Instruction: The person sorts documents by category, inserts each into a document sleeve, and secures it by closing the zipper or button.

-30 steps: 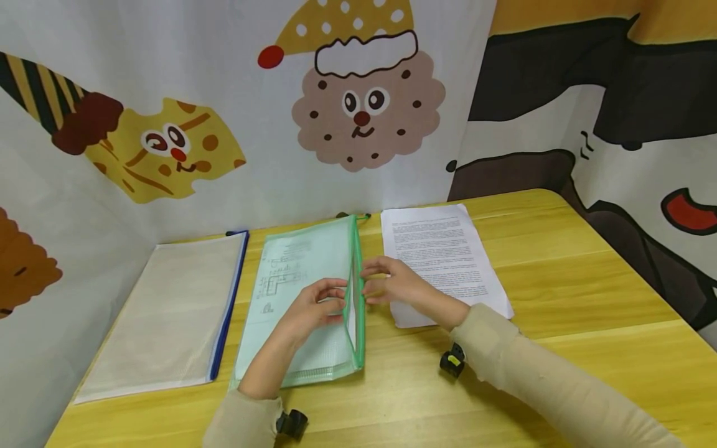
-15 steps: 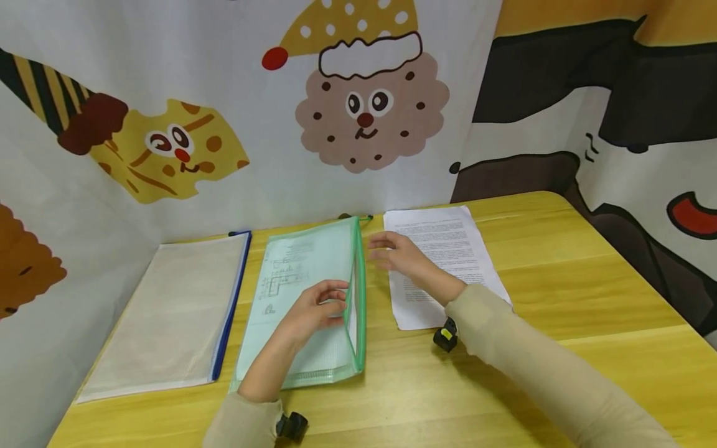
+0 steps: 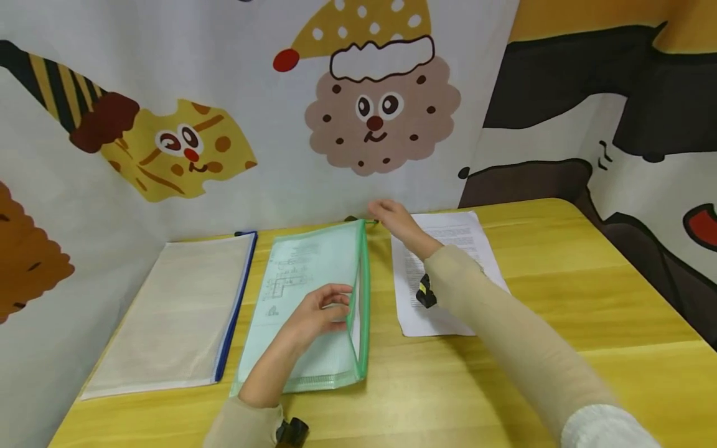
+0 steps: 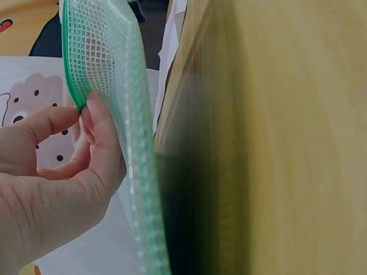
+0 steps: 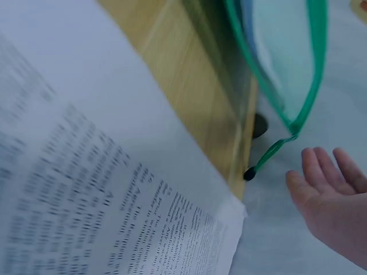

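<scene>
A green mesh zip pouch (image 3: 302, 311) with papers inside lies on the table, its right side unzipped and gaping. My left hand (image 3: 316, 316) pinches the upper lip of that opening between thumb and fingers, as the left wrist view shows at the green zipper edge (image 4: 71, 86). At the pouch's far right corner, my right hand (image 3: 394, 223) hovers with its fingers extended, holding nothing. In the right wrist view, the green zipper tail (image 5: 269, 153) with a dark end sits just beside my right fingertips (image 5: 309, 154), apart from them.
Printed sheets (image 3: 414, 298) lie to the right of the pouch, partly under my right forearm. On the left is a whitish pouch (image 3: 173, 317) with a blue zipper edge. A curtain with cartoon prints (image 3: 224, 205) hangs along the back of the wooden table (image 3: 560, 267).
My right hand has left the middle of the pouch's opening and moved away from me to its far corner. The left hand keeps its pinch on the edge.
</scene>
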`<state>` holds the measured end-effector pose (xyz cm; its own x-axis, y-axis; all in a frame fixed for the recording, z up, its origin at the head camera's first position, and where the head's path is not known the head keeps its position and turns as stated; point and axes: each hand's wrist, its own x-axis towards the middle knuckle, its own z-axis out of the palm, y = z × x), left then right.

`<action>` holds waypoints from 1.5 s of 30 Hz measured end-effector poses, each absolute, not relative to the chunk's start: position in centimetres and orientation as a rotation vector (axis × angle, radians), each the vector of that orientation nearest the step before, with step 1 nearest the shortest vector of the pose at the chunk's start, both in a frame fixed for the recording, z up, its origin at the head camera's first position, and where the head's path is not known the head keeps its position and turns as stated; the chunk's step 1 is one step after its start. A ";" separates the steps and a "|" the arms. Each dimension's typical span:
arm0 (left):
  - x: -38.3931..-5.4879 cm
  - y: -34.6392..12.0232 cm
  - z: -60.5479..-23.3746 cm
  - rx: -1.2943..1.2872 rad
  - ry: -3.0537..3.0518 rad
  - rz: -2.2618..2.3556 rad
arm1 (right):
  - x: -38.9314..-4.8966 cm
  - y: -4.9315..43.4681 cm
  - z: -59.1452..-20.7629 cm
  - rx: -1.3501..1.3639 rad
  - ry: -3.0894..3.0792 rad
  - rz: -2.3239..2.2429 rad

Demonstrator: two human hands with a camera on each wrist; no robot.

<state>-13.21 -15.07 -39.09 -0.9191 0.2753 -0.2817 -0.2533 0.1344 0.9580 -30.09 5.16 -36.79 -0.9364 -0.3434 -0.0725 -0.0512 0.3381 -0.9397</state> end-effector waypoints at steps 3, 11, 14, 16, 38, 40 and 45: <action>-13.2 -15.2 -39.1 0.042 2.026 1.829 | -31.1 4.8 -37.4 -0.419 2.442 -1.537; -13.0 -15.3 -39.2 0.071 2.009 1.823 | -33.0 4.7 -39.4 -0.531 2.452 -1.389; -12.9 -15.5 -39.3 0.059 2.012 1.823 | -33.4 4.6 -39.6 -0.510 2.404 -1.412; -12.9 -15.6 -39.3 0.058 2.016 1.819 | -33.6 4.5 -39.6 -0.460 2.337 -1.472; -14.8 -14.7 -39.3 0.051 2.227 1.531 | -33.3 4.1 -41.1 -0.253 2.017 -1.685; -15.5 -14.1 -39.1 0.050 2.264 1.485 | -33.3 4.0 -41.1 -0.245 2.019 -1.696; -17.9 -13.0 -38.5 0.007 2.340 1.453 | -33.1 3.8 -41.1 -0.223 2.018 -1.719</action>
